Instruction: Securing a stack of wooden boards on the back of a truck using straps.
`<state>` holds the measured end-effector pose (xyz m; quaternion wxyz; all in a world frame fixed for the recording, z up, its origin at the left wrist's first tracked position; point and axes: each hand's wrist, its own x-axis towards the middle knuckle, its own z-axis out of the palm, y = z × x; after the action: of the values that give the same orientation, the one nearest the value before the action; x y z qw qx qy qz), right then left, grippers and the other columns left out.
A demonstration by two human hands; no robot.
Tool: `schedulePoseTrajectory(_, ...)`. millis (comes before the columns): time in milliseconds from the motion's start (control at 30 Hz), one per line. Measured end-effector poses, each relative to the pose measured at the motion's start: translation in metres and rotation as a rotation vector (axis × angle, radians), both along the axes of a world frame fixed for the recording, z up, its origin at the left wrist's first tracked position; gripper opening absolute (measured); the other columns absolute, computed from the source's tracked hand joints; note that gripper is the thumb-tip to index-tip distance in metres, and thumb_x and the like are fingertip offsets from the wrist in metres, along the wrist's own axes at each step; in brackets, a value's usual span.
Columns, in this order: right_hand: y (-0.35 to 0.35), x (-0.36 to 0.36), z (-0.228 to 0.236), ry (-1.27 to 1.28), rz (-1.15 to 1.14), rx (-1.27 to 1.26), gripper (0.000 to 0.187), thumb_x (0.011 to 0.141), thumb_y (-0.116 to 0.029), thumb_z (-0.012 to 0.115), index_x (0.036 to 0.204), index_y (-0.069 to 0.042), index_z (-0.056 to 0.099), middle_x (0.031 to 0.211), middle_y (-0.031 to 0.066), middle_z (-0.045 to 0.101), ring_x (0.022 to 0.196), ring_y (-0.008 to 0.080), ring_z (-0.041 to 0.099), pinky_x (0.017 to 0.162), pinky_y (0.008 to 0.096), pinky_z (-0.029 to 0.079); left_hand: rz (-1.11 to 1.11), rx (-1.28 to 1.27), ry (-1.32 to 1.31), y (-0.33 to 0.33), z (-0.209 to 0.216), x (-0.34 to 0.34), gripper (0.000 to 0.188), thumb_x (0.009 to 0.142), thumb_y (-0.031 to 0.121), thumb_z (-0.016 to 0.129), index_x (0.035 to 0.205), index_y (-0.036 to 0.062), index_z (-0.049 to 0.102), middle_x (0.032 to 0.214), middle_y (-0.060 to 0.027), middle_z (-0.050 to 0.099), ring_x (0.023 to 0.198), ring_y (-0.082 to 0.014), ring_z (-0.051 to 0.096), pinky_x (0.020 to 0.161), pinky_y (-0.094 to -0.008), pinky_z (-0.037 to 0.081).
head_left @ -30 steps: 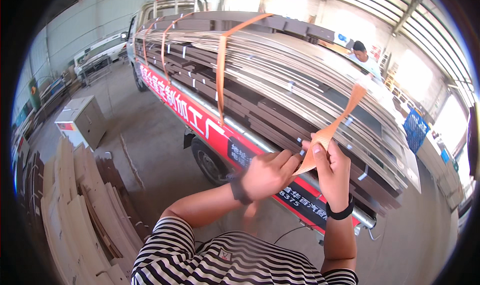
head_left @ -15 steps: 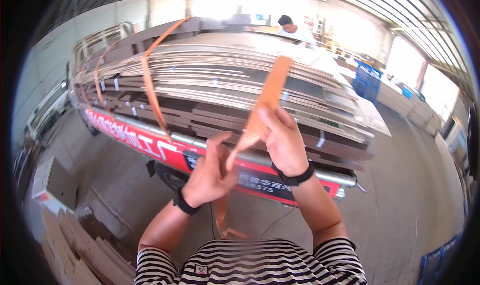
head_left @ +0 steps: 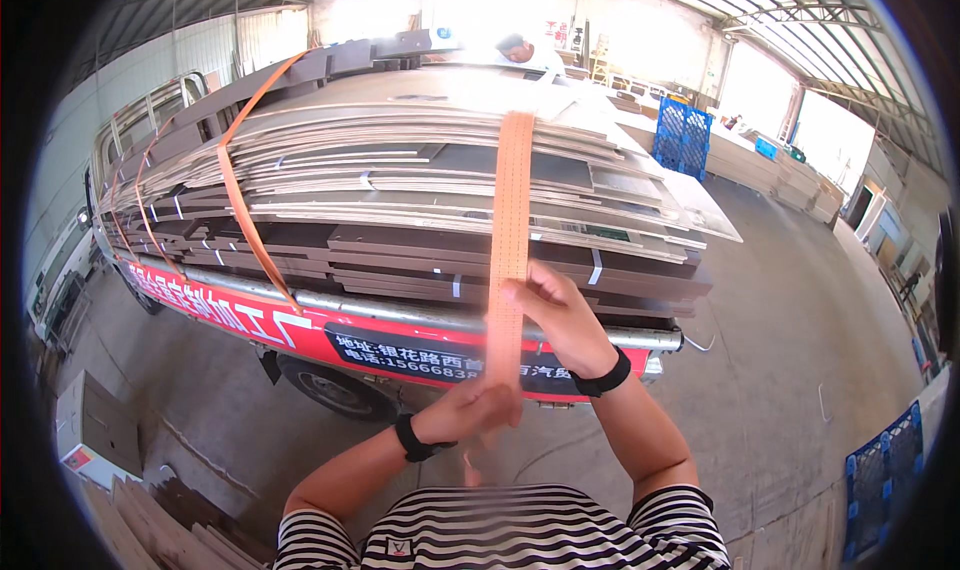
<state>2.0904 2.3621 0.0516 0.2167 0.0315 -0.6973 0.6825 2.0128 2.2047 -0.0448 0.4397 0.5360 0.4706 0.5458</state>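
At the left of the frame an orange strap [head_left: 245, 210] crosses the stacked boards [head_left: 400, 200] on the truck bed [head_left: 300, 320]. Lower centre, the left hand [head_left: 468, 408] is closed around the lower end of an orange ratchet strap [head_left: 510, 220], which runs up over the load. Just right and higher, the right hand [head_left: 555, 315] pinches the same strap.

Two hands, left hand [head_left: 470, 408] and right hand [head_left: 555, 315], each wrist in one black band. Three orange straps: front strap [head_left: 510, 230], middle strap [head_left: 245, 210], far strap [head_left: 135, 205]. One loaded truck [head_left: 300, 335]. Two blue pallets [head_left: 683, 140].
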Motion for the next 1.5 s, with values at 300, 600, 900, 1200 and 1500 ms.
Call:
schedulePoseTrajectory(300, -0.003, -0.003, 0.016, 0.033, 0.068, -0.364, 0.03, 0.097, -0.024, 0.044, 0.118, -0.003, 0.047, 0.095, 0.0106, 0.062, 0.079, 0.0207, 0.062, 0.073, 0.0337, 0.05, -0.049, 0.095, 0.123, 0.022, 0.014, 0.017, 0.024, 0.097, 0.015, 0.035, 0.091, 0.0034, 0.054, 0.081, -0.0015, 0.057, 0.076, -0.0091, 0.054, 0.069, -0.0256, 0.045)
schedulePoseTrajectory(600, -0.024, 0.021, 0.059, 0.24, 0.119, -0.474, 0.019, 0.097, -0.021, 0.044, 0.106, -0.005, 0.049, 0.069, 0.0012, 0.048, 0.051, 0.0058, 0.034, 0.046, 0.0219, 0.031, -0.049, 0.52, 0.582, 0.02, 0.069, 0.034, 0.019, 0.091, 0.01, 0.036, 0.08, 0.0049, 0.05, 0.067, -0.0039, 0.051, 0.061, -0.0179, 0.051, 0.058, -0.0304, 0.042)
schedulePoseTrajectory(900, 0.009, 0.017, -0.018, 0.013, -0.018, -0.286, 0.024, 0.099, -0.031, 0.041, 0.098, -0.008, 0.048, 0.062, -0.0028, 0.039, 0.051, 0.0059, 0.032, 0.047, 0.0219, 0.03, -0.125, -0.079, 0.135, 0.026, -0.1, 0.008, 0.037, 0.099, 0.034, 0.038, 0.086, 0.0041, 0.056, 0.077, -0.0023, 0.058, 0.073, -0.0112, 0.054, 0.071, -0.0266, 0.045)
schedulePoseTrajectory(1200, 0.04, 0.028, -0.006, -0.045, -0.09, -0.205, 0.023, 0.098, -0.029, 0.043, 0.096, -0.008, 0.051, 0.058, -0.0052, 0.035, 0.048, 0.0032, 0.029, 0.044, 0.0195, 0.025, -0.091, -0.321, -0.064, 0.021, -0.212, -0.01, 0.034, 0.099, 0.037, 0.035, 0.097, 0.0066, 0.051, 0.079, -0.0001, 0.055, 0.077, -0.0096, 0.053, 0.073, -0.0259, 0.044)
schedulePoseTrajectory(1500, 0.016, 0.034, 0.009, -0.069, -0.121, -0.178, 0.03, 0.098, -0.036, 0.041, 0.094, -0.008, 0.05, 0.058, -0.0052, 0.034, 0.047, 0.004, 0.027, 0.043, 0.0203, 0.023, -0.122, -0.389, 0.067, 0.028, -0.209, 0.011, 0.029, 0.1, 0.031, 0.035, 0.097, 0.0056, 0.049, 0.077, 0.0003, 0.051, 0.073, -0.009, 0.049, 0.07, -0.0252, 0.043)
